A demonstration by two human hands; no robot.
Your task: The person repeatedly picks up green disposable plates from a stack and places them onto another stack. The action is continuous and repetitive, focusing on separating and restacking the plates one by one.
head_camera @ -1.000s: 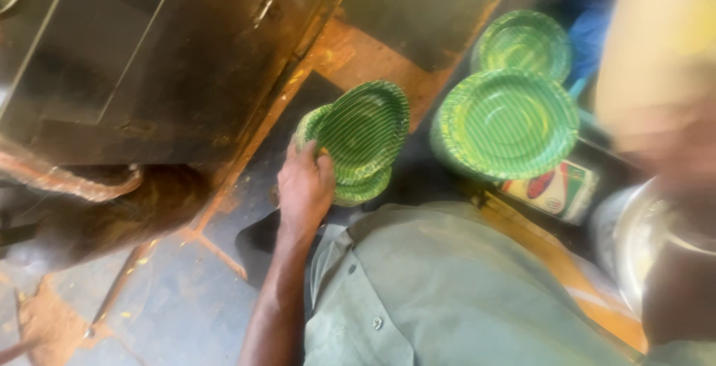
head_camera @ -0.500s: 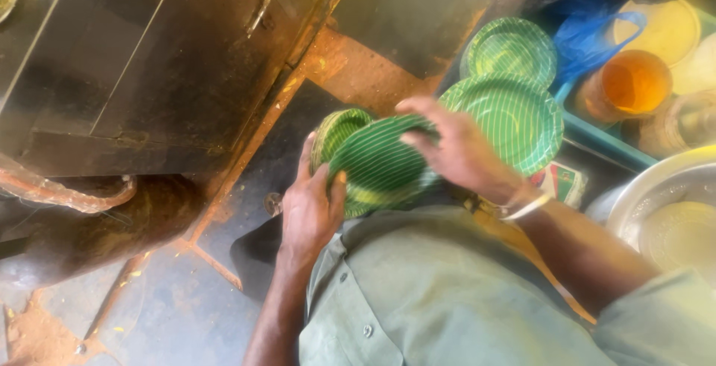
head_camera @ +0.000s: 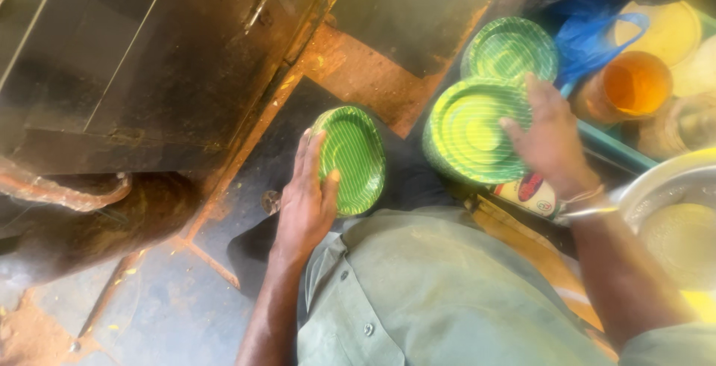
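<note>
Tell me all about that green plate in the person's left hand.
The small green plate is round and shallow, bright green with fine lighter stripes across it, and looks like pressed paper or leaf. It is tilted, its face turned up toward the camera. The left hand grips its lower left rim, thumb on the face. It hangs over dark ground, apart from the larger plate stack.

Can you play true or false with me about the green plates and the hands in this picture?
1. The left hand holds a green plate. True.
2. The right hand rests on a red plate. False: it rests on a green stack of plates.
3. An orange cup stands near a blue bag. True.
4. The person's shirt is bright pink. False: it is grey-green.
</note>
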